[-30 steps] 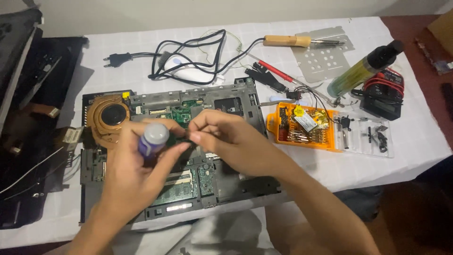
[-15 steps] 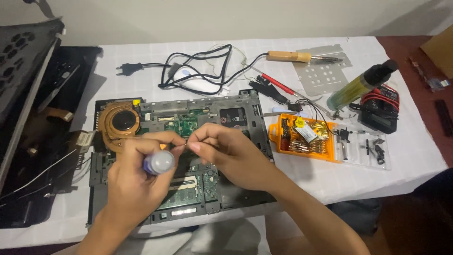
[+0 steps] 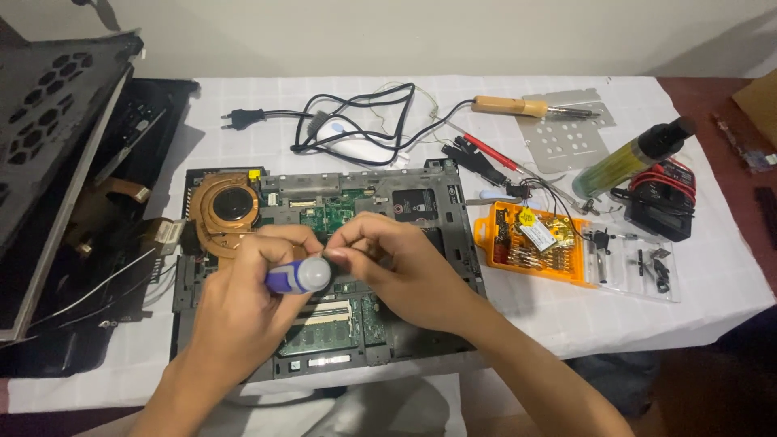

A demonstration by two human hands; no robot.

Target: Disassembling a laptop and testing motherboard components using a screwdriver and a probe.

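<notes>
An opened laptop base lies on the white cloth, its green circuit board and copper fan exposed. My left hand grips a screwdriver by its blue and grey handle above the board's middle. My right hand has its fingers pinched at the end of that handle, thumb and forefinger touching it. The screwdriver's tip is hidden under my hands.
An orange bit case and a clear lid with black screws lie right of the laptop. Behind are a soldering iron, black cable, metal plate, yellow-green bottle and multimeter. The laptop lid stands at left.
The view has shifted so the laptop sits lower right in frame. Both hands stay together on the screwdriver handle, which has turned from upright to lying more sideways.
</notes>
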